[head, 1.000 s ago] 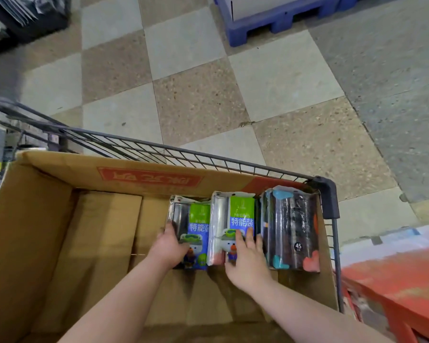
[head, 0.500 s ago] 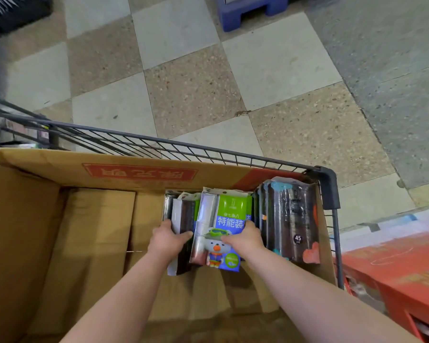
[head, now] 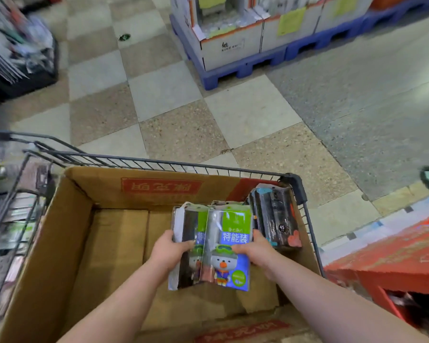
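A large cardboard box sits in a wire shopping cart. Over its right half I hold two green-and-blue packs with a cartoon figure. My left hand grips the left pack at its left edge. With my right hand I grip the right pack by its right edge, thumb on the front. The two packs overlap and are lifted above the box floor. Dark packs marked 45 stand against the box's right wall.
The tiled floor lies beyond the cart. Blue pallets with white cartons stand at the back. A black rack of goods is at the far left. A red crate is to the right of the cart.
Both packs have come up and toward me, out of the row beside the dark packs. My hands went from resting on them to gripping their edges. The camera has tilted upward.
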`<state>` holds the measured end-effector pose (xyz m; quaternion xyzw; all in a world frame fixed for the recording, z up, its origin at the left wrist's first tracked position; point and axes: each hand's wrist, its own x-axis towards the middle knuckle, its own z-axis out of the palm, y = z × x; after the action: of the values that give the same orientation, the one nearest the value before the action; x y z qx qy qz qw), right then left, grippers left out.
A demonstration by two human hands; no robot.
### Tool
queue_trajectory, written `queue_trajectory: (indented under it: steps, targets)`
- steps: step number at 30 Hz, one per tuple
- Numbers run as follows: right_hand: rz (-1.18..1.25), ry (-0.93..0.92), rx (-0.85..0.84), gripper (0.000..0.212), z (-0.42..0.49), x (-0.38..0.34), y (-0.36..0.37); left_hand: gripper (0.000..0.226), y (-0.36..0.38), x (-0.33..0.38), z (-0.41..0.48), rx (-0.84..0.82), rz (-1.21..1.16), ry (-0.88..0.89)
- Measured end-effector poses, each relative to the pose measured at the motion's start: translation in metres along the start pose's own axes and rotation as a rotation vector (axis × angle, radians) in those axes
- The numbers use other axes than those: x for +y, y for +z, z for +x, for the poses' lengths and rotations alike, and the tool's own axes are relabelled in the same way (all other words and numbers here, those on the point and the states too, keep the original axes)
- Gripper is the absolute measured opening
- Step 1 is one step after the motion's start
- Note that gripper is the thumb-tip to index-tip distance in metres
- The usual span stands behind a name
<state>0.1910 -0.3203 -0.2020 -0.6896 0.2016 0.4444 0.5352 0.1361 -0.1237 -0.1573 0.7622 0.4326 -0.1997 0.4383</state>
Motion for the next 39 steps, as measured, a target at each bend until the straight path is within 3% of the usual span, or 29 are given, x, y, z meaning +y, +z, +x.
queue_trajectory:
  steps: [3,7,11,14,19,22,24,28,31,39]
  targets:
    - [0.067,-0.084,0.083,0.054,-0.041,-0.002,-0.012,0.017,-0.012,0.011,-0.029,-0.05,-0.062,0.132]
    - [0.175,-0.216,0.161,0.057,-0.107,0.0,-0.027,0.013,-0.021,0.023,-0.071,-0.165,-0.112,0.268]
    - [0.353,-0.322,0.257,0.031,-0.17,0.018,-0.043,0.014,-0.017,0.035,-0.113,-0.3,-0.148,0.39]
    - [0.431,-0.382,0.438,0.025,-0.212,0.038,-0.062,0.016,-0.001,0.045,-0.142,-0.409,-0.124,0.482]
    - [0.525,-0.481,0.657,0.04,-0.286,0.07,-0.101,0.018,0.041,0.061,-0.198,-0.604,-0.08,0.579]
    - [0.632,-0.501,0.748,0.014,-0.334,0.092,-0.121,0.016,0.068,0.071,-0.237,-0.706,-0.06,0.648]
    - [0.702,-0.513,0.807,0.009,-0.363,0.106,-0.135,0.017,0.087,0.078,-0.264,-0.762,-0.038,0.694]
    - [0.768,-0.57,0.931,0.036,-0.416,0.132,-0.17,0.019,0.128,0.096,-0.316,-0.855,0.007,0.793]
    - [0.741,-0.599,1.025,0.05,-0.454,0.15,-0.202,0.016,0.163,0.109,-0.362,-0.913,0.002,0.838]
    - [0.495,-0.666,1.138,0.022,-0.558,0.187,-0.316,0.011,0.26,0.147,-0.483,-1.011,-0.08,0.914]
